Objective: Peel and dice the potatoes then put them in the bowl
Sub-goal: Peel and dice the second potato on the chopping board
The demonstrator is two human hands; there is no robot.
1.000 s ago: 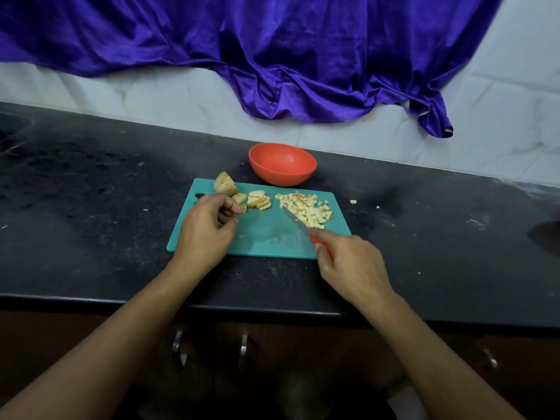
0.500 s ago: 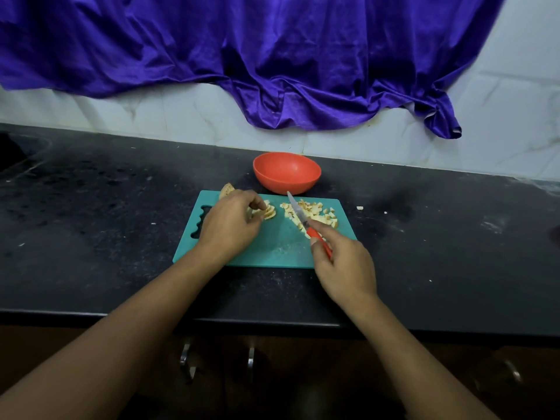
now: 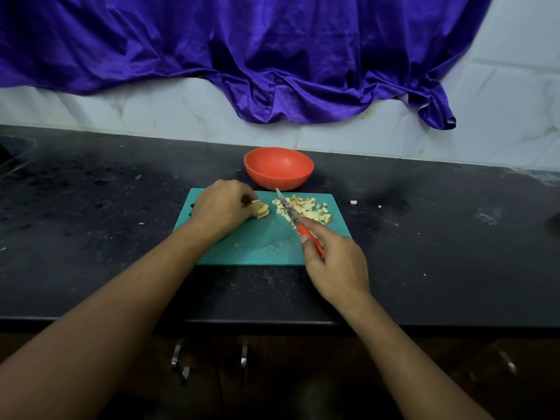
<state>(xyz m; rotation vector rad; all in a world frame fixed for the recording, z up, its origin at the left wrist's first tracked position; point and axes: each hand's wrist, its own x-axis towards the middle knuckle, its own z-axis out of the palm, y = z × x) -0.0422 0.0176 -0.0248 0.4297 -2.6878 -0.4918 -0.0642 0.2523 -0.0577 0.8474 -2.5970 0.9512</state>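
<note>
Left-centre of frame: the left hand [image 3: 221, 207] lies curled on the teal cutting board [image 3: 257, 250], fingertips pinning a short stack of potato slices [image 3: 263, 210] that shows at its right side; anything under the palm is hidden. Upper centre, just past the board's far edge: the orange bowl [image 3: 278, 168], nothing visible inside. Right of the slices: the knife [image 3: 286, 207], long axis diagonal, handle lower right, tip upper left toward the bowl, blade over the left edge of the diced potato pile [image 3: 307, 209]; contact with the board cannot be told. The right hand [image 3: 336, 265] wraps the red handle. Key relation: the slices lie just left of the blade, apart from it. Judged next: a short leftward shift, then cuts across the stack. Stray bits [image 3: 353, 202] sit on the counter [image 3: 424, 237], right of the board.
</note>
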